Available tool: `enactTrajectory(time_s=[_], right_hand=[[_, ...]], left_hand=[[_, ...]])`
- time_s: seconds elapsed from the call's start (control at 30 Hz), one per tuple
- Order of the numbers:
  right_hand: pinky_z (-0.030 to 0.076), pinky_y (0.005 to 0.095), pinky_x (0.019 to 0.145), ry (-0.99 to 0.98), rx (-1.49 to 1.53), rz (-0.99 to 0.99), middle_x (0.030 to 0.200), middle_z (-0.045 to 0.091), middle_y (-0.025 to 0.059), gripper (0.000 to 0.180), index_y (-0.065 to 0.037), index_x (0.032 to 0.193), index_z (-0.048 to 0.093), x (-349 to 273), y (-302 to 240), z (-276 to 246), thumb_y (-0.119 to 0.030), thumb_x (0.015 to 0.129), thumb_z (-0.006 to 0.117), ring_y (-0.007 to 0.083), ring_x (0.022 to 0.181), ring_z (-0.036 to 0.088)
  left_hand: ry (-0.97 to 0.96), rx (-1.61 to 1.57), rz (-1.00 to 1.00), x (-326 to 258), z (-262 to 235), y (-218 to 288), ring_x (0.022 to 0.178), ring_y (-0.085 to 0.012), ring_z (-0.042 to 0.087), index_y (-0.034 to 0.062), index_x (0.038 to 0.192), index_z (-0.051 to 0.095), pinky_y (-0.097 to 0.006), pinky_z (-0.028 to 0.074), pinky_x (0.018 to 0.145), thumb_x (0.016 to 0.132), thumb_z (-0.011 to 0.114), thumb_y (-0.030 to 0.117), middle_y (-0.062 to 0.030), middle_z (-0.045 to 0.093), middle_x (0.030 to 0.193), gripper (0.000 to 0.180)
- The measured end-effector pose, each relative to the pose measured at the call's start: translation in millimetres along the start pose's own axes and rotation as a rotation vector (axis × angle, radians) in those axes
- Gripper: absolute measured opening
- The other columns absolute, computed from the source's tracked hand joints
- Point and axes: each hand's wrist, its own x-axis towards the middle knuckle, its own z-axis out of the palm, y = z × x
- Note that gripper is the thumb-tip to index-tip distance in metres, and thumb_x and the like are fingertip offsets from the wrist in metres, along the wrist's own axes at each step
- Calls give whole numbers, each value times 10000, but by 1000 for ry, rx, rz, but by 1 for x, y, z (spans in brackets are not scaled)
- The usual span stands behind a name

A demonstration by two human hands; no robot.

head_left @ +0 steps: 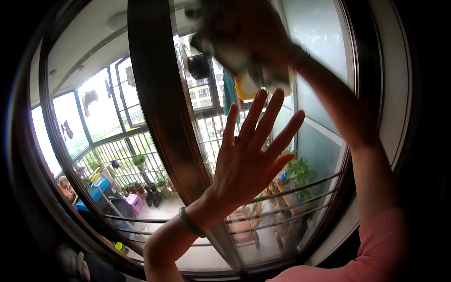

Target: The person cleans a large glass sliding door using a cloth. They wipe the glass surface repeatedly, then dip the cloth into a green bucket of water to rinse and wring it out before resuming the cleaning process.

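up high, your right hand (pixel 244 33) presses a crumpled pale cloth (pixel 263 75) against the glass pane (pixel 319 56), fingers bunched tight around it. it looks soft and light, so it should fold and slip under your palm; keep hold of it by the wadded middle, not a loose corner. your left hand (pixel 249 160) lies flat on the same pane just below, fingers spread wide, holding nothing, a green bangle (pixel 189 222) at the wrist. beside it runs the dark window frame (pixel 164 108); beyond the glass, potted plants (pixel 300 171) and a railing (pixel 127 155) on a balcony.
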Motion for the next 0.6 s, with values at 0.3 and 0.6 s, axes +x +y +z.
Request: enactTrajectory(time_s=[0.3, 0.6], right_hand=[[479, 371, 968, -628, 1613, 525, 1208, 584, 117, 428, -51, 1238, 589, -335, -157, 34, -176, 862, 752, 199, 1125, 576], [528, 366, 659, -53, 48, -108, 965, 691, 81, 400, -146, 1180, 630, -118, -75, 51, -294, 816, 708, 207, 819, 687]], left_hand=[[-299, -129, -111, -102, 58, 40, 1507, -313, 161, 278, 1539, 324, -572, 120, 1186, 927, 559, 503, -129, 176, 1631, 694], [-141, 47, -207, -83, 21, 14, 1509, -280, 157, 219, 1537, 325, -542, 76, 1207, 887, 657, 420, -110, 186, 1629, 757]])
